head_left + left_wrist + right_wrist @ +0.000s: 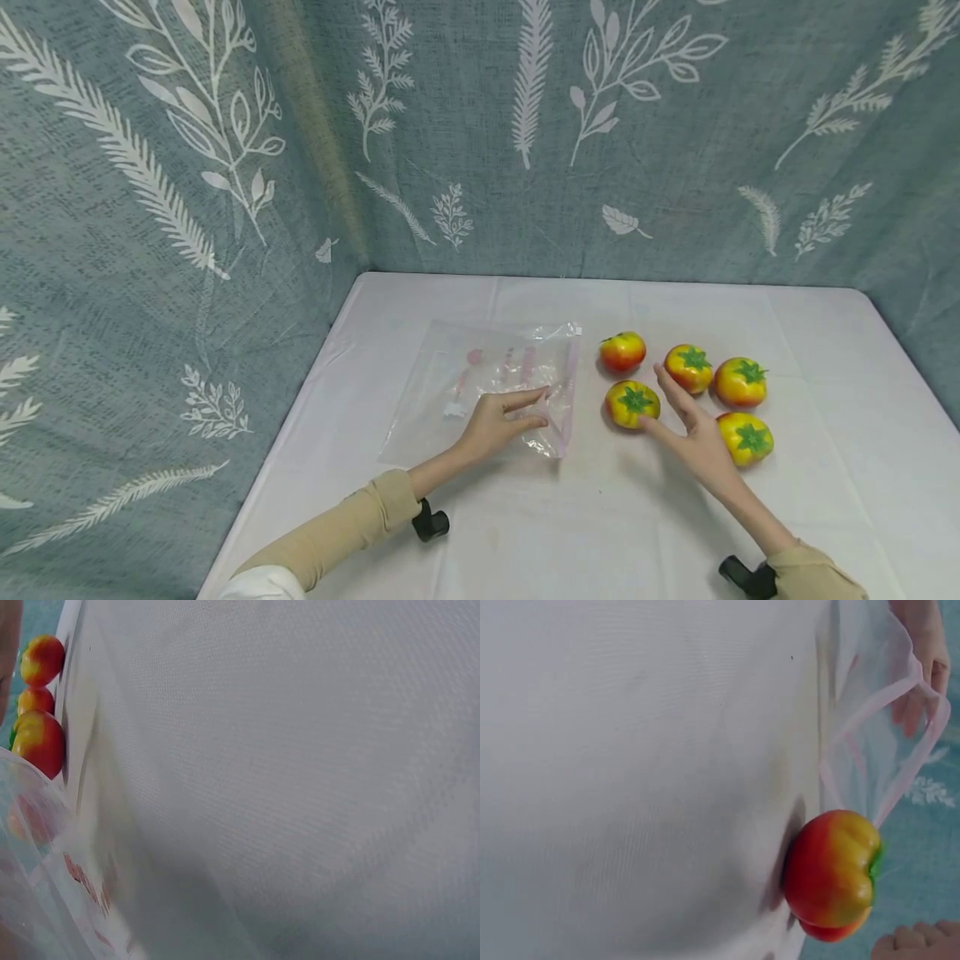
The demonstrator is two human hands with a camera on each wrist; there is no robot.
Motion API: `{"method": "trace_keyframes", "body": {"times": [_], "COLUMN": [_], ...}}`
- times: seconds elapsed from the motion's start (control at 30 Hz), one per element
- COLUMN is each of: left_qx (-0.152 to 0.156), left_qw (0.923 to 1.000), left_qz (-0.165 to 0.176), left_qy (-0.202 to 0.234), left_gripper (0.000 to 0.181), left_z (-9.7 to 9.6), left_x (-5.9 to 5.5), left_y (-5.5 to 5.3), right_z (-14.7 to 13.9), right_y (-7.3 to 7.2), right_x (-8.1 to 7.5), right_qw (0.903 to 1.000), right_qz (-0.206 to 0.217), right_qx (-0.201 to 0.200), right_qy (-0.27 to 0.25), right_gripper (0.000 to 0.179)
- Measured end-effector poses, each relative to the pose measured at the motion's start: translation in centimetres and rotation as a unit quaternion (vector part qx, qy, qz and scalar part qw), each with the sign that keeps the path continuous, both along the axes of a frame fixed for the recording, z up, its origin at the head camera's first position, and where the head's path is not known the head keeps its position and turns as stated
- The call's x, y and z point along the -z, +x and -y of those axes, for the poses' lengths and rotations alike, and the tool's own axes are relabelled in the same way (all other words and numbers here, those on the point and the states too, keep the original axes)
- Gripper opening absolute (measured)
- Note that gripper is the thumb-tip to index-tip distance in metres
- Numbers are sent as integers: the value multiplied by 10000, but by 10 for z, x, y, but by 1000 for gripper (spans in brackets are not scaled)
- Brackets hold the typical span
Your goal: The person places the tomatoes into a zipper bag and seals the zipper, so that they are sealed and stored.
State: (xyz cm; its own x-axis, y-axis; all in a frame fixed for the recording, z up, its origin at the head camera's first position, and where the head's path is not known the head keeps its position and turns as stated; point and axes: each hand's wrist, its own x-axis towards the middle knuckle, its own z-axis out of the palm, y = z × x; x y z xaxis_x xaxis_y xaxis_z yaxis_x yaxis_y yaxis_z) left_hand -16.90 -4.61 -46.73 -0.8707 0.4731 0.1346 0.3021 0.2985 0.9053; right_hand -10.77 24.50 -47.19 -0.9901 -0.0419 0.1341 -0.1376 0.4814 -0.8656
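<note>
A clear zip bag (487,375) with red print and a pink-edged mouth lies on the table. My left hand (498,425) pinches the near side of its mouth, and the right wrist view shows the pink rim (881,697) lifted into an open loop. Nearest to my right hand (697,442) is a yellow-green tomato (632,405) with a green leafy top, also seen in the right wrist view as a red-yellow tomato (831,866). The right fingers are spread, with the thumb by the tomato's right side; whether it touches cannot be told.
Behind that tomato lies a redder tomato (622,352). Beyond and beside the right hand are more tomatoes: one (688,369) near the fingertips, one (740,382) farther right, and one (746,438) partly behind the hand. Patterned curtains (480,167) border the white-covered table (600,533).
</note>
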Motion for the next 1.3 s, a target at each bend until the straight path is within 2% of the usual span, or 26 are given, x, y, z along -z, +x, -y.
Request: {"method": "trace_keyframes", "body": {"times": [0.13,0.37,0.53,0.77,1.3], "left_qx": [71,86,98,-37,-35], "left_qw": [10000,10000,9999,10000,10000], "left_qz": [-30,0,-5,-17,-10], "left_qy": [-13,-15,-24,75,18], "left_gripper": [43,44,44,45,46], "left_z": [0,0,0,0,1], "left_x": [-18,-22,-18,13,17], "left_y": [7,8,6,-7,-8], "right_z": [-2,-4,-4,-2,0], "right_y": [-5,-11,-14,-16,-19], "right_x": [3,7,11,15,28], "right_qw": [9993,9937,9920,9917,9950], "right_qz": [319,1081,1231,1282,1000], "right_qx": [128,230,159,77,-7], "right_qy": [-172,-196,-251,-118,-23], "right_gripper": [72,78,79,81,80]}}
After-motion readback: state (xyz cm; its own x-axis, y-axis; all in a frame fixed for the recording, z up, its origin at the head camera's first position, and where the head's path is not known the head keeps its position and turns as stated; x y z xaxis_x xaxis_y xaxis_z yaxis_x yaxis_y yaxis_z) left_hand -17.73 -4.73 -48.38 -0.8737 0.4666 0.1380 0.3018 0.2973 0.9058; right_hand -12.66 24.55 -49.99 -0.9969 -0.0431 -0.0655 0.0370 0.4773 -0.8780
